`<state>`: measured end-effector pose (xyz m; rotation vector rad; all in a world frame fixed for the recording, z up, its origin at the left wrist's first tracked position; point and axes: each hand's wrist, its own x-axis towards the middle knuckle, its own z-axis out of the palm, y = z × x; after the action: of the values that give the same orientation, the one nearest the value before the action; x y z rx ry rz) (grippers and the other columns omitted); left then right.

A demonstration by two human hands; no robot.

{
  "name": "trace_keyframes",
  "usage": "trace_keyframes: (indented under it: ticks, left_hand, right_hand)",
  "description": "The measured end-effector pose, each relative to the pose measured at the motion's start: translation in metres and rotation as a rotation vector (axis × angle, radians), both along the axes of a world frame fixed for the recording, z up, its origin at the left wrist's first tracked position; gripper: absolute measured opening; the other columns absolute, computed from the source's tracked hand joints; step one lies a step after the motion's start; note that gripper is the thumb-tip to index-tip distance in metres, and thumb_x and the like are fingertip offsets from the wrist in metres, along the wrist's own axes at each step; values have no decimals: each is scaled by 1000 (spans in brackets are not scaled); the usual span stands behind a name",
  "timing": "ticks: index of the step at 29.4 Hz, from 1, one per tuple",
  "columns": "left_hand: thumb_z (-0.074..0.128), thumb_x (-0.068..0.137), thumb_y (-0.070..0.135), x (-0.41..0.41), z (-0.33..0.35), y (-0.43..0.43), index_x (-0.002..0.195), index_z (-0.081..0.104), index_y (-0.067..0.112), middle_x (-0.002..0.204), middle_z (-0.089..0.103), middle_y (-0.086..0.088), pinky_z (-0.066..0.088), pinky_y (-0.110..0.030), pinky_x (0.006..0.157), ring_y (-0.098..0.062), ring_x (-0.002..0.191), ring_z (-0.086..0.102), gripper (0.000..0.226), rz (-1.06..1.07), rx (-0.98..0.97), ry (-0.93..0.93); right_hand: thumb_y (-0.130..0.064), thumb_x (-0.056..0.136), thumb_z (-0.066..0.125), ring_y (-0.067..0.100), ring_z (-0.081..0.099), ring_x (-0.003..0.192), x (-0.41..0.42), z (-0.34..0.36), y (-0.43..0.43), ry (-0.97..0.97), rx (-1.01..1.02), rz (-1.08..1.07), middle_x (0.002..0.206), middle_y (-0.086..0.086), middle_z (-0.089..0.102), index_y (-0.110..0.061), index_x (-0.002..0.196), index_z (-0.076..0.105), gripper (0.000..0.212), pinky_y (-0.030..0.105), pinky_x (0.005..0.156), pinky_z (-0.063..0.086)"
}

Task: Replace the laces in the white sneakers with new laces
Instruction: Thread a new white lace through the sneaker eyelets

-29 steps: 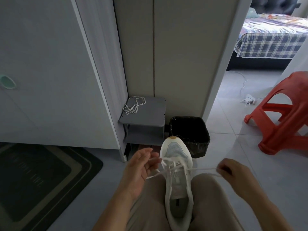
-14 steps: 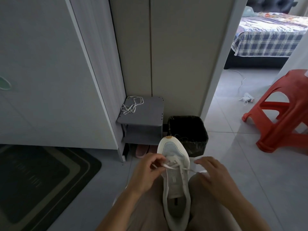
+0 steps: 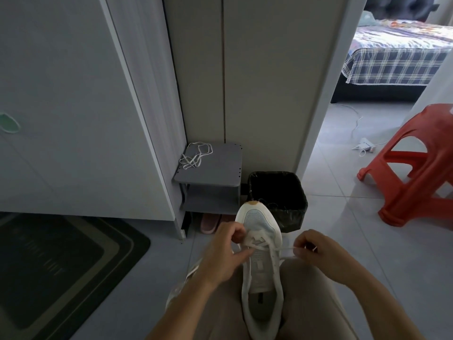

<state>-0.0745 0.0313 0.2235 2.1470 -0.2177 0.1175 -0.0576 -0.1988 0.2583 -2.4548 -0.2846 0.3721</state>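
Sneaker [image 3: 261, 266] in white with a pale mesh toe lay lengthwise between the person's 2 thighs, toe pointing away and overlapping the near rim of the black bin [image 3: 282, 192]. 1 white lace [image 3: 282, 249] crossed the eyelets nearest the toe. The left hand [image 3: 225, 253] sat against the shoe's left edge, thumb and curled fingers pinching the lace there. The right hand [image 3: 326, 258] was just beside the right edge, fingers curled and pinching the other end — that strand ran taut from eyelet to fingertips. Another loose lace [image 3: 196, 154] lay tangled on top of the grey shelf unit [image 3: 220, 175], well apart from both hands. A pink slipper [image 3: 209, 223] showed under the shelf, and a red plastic stool [image 3: 421, 168] stood on the tiles to the right.
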Motion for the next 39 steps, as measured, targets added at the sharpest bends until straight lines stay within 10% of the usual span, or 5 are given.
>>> trace_keyframes:
  ticks: [7, 11, 20, 25, 39]
  left_hand:
    - [60, 85, 35, -4, -5, 16, 95, 57, 14, 87, 61, 5, 48, -29, 78, -6, 80, 57, 23, -110, -110, 362]
    - [52, 93, 14, -2, 1, 19, 89, 59, 12, 79, 60, 8, 42, -8, 66, 11, 67, 54, 8, -105, -145, 391]
    - [59, 89, 12, -15, -1, 19, 79, 62, 13, 73, 58, 9, 42, -10, 66, 5, 69, 55, 10, 1, -151, 199]
    - [52, 81, 45, -25, -14, 22, 80, 63, 13, 78, 57, 7, 42, -14, 66, -8, 80, 54, 34, 41, 23, -20]
    - [61, 88, 24, -20, -1, 22, 90, 71, 19, 85, 65, 7, 45, -18, 73, -3, 80, 57, 12, 54, 95, 53]
  right_hand:
    - [-27, 88, 58, 2, 52, 78, -4, -7, 18, -53, -17, 64, 88, -19, 54, -34, 93, 51, 12, 11, 66, 42]
    - [-26, 87, 61, 8, 54, 76, -5, -10, 30, -112, 47, 75, 84, -10, 61, -23, 87, 62, 3, 20, 69, 45]
    - [-22, 88, 59, 6, 52, 66, -3, -6, 23, 59, 141, -44, 75, -2, 62, -24, 73, 60, 15, 15, 64, 43]
    - [-21, 88, 58, 10, 56, 72, -5, -5, 17, 143, 178, -82, 82, 5, 66, -22, 75, 62, 14, 17, 68, 44]
    - [-18, 91, 54, 7, 59, 75, -4, 4, 8, 152, 112, -42, 79, -8, 64, -25, 78, 61, 17, 7, 66, 45]
